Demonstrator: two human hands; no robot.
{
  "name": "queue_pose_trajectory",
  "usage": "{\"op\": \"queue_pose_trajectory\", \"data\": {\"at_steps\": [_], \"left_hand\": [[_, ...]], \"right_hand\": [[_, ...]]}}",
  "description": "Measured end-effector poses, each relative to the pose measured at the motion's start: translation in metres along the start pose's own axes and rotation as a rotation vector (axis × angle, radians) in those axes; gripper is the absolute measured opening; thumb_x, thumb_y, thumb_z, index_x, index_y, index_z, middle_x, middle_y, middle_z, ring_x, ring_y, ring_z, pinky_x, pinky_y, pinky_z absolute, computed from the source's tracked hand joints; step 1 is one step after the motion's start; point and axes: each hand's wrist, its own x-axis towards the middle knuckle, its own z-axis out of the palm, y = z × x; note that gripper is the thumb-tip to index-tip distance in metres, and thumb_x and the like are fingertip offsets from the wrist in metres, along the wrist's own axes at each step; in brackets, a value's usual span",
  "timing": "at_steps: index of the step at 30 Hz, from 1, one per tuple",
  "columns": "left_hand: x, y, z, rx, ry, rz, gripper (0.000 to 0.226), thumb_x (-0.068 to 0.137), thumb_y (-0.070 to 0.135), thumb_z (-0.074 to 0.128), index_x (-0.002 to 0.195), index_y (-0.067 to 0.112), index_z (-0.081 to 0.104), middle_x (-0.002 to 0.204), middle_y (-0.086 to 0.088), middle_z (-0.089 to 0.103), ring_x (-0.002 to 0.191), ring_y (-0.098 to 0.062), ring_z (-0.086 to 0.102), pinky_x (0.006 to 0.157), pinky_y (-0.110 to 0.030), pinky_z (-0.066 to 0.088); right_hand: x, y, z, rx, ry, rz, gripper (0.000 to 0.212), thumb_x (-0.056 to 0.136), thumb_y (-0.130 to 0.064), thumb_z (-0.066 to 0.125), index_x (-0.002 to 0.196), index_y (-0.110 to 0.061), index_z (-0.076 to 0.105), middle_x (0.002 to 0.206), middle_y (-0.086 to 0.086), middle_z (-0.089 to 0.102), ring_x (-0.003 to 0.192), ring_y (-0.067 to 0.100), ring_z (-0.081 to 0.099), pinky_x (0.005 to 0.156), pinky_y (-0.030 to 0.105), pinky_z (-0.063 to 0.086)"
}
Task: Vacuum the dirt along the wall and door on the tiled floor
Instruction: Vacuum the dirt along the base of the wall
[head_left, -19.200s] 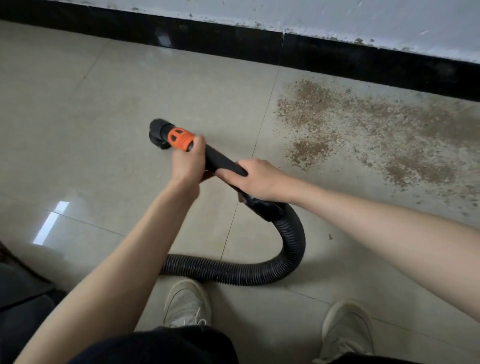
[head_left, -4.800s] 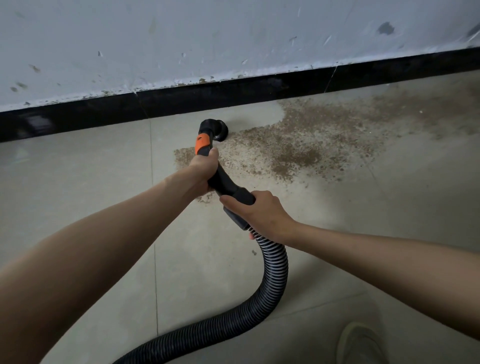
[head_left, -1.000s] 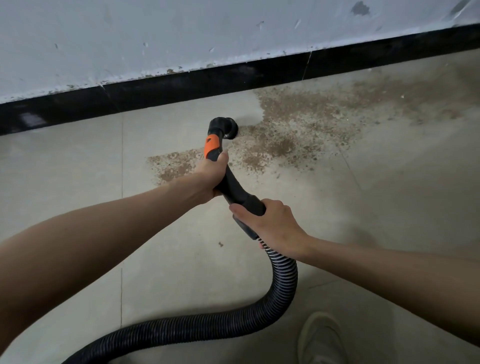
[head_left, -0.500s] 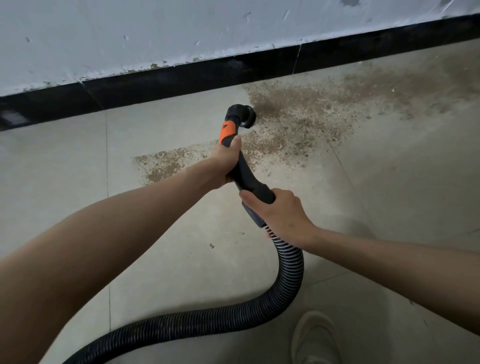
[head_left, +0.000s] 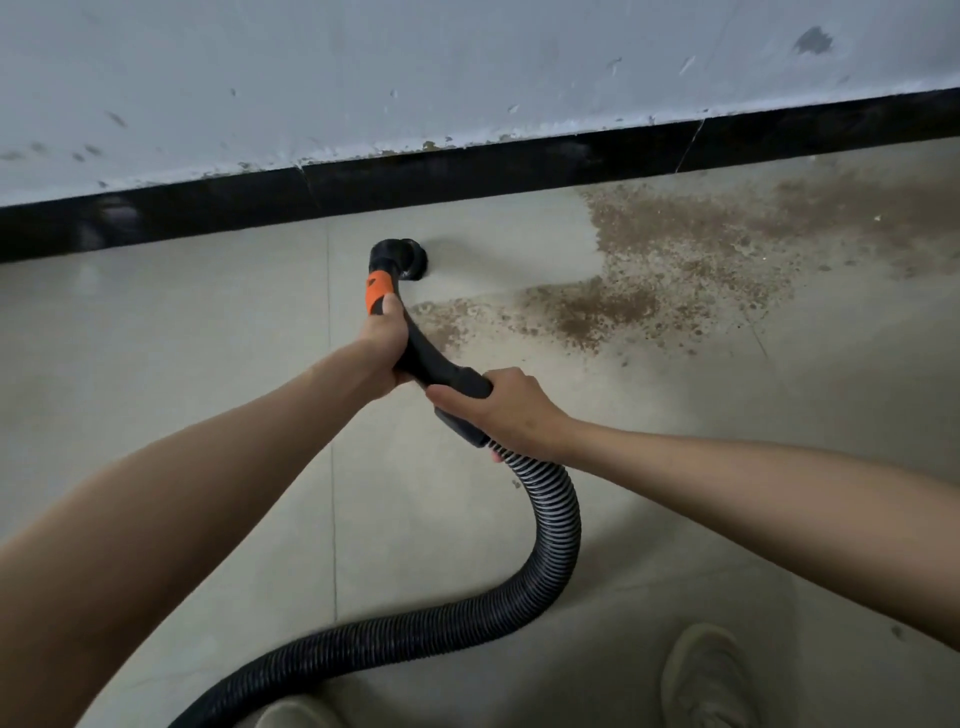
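Both hands grip the vacuum handle (head_left: 415, 348) — left hand (head_left: 382, 345) ahead, right hand (head_left: 506, 408) behind.

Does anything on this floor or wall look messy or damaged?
Yes. Brown dirt is spread over the tiled floor, to the right of the vacuum nozzle. The wall is scuffed, and its paint is chipped along the black baseboard.
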Motion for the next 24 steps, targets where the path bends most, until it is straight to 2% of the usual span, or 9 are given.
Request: {"op": "queue_pose_trajectory", "data": {"at_steps": [4,6,9,13,15,17,20,24], "left_hand": [[-0.006,0.005,-0.035,-0.016,0.035,-0.070,0.061,0.096,0.055,0.032,0.132,0.007,0.039,0.118,-0.014,0.056,0.106,-0.032,0.057,0.084,-0.044,0.050],[-0.010,0.013,-0.045,0.003,0.032,-0.081,0.060,0.097,0.053,0.031,0.133,0.006,0.038,0.124,-0.016,0.054,0.110,-0.034,0.056,0.084,-0.046,0.050],[-0.017,0.019,-0.055,0.015,0.006,-0.095,0.055,0.098,0.048,0.032,0.132,0.006,0.038,0.124,-0.016,0.054,0.108,-0.034,0.056,0.079,-0.045,0.051],[-0.033,-0.005,-0.071,0.002,0.027,-0.121,0.057,0.099,0.045,0.034,0.137,0.003,0.035,0.123,-0.014,0.052,0.112,-0.034,0.054,0.085,-0.044,0.050],[-0.041,-0.018,-0.078,0.000,0.020,-0.131,0.056,0.098,0.045,0.035,0.137,0.004,0.036,0.113,-0.011,0.052,0.103,-0.031,0.055,0.073,-0.039,0.049],[-0.045,-0.025,-0.083,-0.003,-0.001,-0.144,0.057,0.098,0.047,0.035,0.136,0.004,0.037,0.114,-0.012,0.053,0.101,-0.030,0.055,0.068,-0.037,0.047],[-0.043,-0.025,-0.086,0.007,-0.033,-0.154,0.060,0.097,0.048,0.035,0.138,0.003,0.035,0.121,-0.015,0.053,0.106,-0.032,0.055,0.074,-0.038,0.049],[-0.044,-0.024,-0.084,0.069,-0.050,-0.143,0.061,0.098,0.050,0.032,0.136,0.002,0.036,0.111,-0.013,0.051,0.098,-0.030,0.053,0.077,-0.038,0.048]], "right_hand": [[-0.002,-0.026,0.024,0.002,-0.069,0.003,0.055,0.085,-0.059,0.064,0.054,-0.014,0.054,0.045,-0.004,0.056,0.041,0.009,0.055,0.044,0.022,0.050],[-0.004,-0.040,0.030,0.043,-0.058,0.058,0.054,0.084,-0.056,0.067,0.058,-0.011,0.053,0.049,-0.001,0.055,0.041,0.010,0.054,0.044,0.023,0.050],[-0.014,-0.055,0.036,0.103,-0.032,0.142,0.052,0.083,-0.055,0.070,0.063,-0.009,0.057,0.053,0.001,0.057,0.041,0.012,0.054,0.044,0.025,0.048],[-0.041,-0.061,0.047,-0.001,-0.031,0.212,0.056,0.078,-0.060,0.070,0.077,-0.003,0.068,0.061,-0.003,0.064,0.053,0.011,0.061,0.055,0.029,0.048],[-0.053,-0.062,0.053,-0.023,-0.025,0.234,0.056,0.075,-0.062,0.070,0.079,-0.006,0.070,0.066,-0.002,0.068,0.059,0.011,0.065,0.060,0.033,0.051],[-0.063,-0.064,0.057,-0.013,-0.028,0.245,0.061,0.070,-0.068,0.067,0.085,-0.009,0.073,0.077,0.005,0.074,0.070,0.019,0.071,0.070,0.040,0.056],[-0.068,-0.071,0.060,-0.008,-0.021,0.276,0.055,0.077,-0.063,0.068,0.090,-0.010,0.075,0.086,0.010,0.075,0.079,0.024,0.071,0.078,0.044,0.056],[-0.069,-0.076,0.061,-0.042,0.014,0.308,0.046,0.081,-0.059,0.068,0.091,-0.014,0.075,0.086,0.008,0.075,0.080,0.022,0.071,0.076,0.039,0.055]]}}
